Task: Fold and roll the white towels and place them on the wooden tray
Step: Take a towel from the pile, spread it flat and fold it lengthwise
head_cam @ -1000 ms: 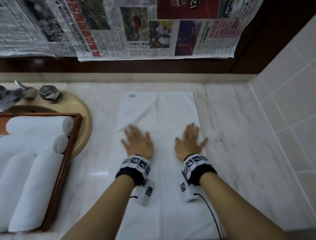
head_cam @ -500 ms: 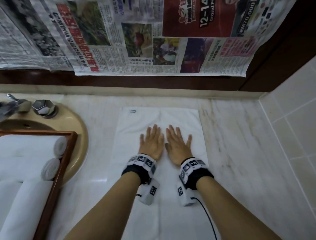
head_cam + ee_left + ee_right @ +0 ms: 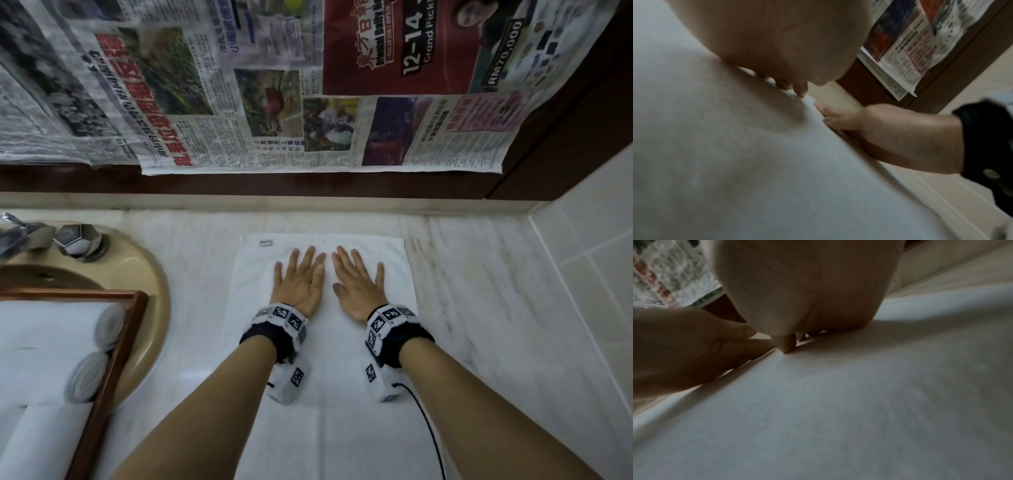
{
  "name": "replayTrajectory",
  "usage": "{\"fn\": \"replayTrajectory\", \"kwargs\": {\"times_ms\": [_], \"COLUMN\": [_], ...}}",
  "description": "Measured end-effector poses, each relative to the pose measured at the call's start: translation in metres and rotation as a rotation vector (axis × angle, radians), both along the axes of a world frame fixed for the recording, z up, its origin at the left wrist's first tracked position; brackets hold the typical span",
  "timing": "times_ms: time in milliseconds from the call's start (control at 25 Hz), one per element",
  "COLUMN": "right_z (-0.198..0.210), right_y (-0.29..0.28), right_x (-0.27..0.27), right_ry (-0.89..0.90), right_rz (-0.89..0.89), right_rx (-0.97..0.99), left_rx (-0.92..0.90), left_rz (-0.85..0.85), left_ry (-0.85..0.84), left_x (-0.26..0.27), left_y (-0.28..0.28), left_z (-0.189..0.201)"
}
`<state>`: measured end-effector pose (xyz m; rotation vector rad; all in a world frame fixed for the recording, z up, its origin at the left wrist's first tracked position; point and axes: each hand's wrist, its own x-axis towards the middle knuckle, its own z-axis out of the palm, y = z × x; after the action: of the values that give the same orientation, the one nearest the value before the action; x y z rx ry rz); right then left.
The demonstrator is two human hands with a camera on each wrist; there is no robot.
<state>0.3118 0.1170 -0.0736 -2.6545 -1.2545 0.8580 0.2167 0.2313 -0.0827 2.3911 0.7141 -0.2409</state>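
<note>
A white towel [image 3: 322, 404] lies flat and folded lengthwise on the marble counter, its far end near the backsplash. My left hand [image 3: 301, 279] and right hand [image 3: 356, 281] press flat on its far part, side by side, fingers straight and pointing away from me. The wrist views show the towel [image 3: 735, 162] [image 3: 838, 402] close under each palm, with the other hand beside it. At the left, a wooden tray [image 3: 113, 346] holds several rolled white towels [image 3: 41, 342].
A beige sink [image 3: 150, 308] with a chrome tap [image 3: 77, 240] sits under the tray at the left. Newspaper [image 3: 274, 102] covers the wall above the dark wood ledge. A tiled wall [image 3: 589, 274] bounds the counter on the right. A black cable [image 3: 428, 431] trails from my right wrist.
Both hands have slid together and then forward along the towel toward its far end, staying flat. The head view has tilted up, so the tray shows less.
</note>
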Motion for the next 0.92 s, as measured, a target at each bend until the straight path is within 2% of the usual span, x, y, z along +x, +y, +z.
{"fn": "replayTrajectory", "kwargs": {"times_ms": [360,680,840,920], "right_z": [-0.003,-0.007,0.014,0.025], "right_y": [-0.018,-0.03,-0.024,-0.034], "right_x": [0.039,0.064,0.072,0.046], "right_ry": [0.008,-0.013,-0.022,-0.102], "right_rz": [-0.07,-0.201,-0.187,-0.066], "right_rx": [-0.043,-0.133,-0.134,-0.068], "left_rx": [0.088,0.198,0.16,0.098], "left_rz": [0.049,0.113,0.134,0.169], "left_ry": [0.139,0.297,0.314,0.235], "left_x": [-0.025,-0.046,-0.039,-0.04], "left_y": [0.062,0.076,0.082,0.066], "left_z": [0.0,-0.001,0.015,0.028]}}
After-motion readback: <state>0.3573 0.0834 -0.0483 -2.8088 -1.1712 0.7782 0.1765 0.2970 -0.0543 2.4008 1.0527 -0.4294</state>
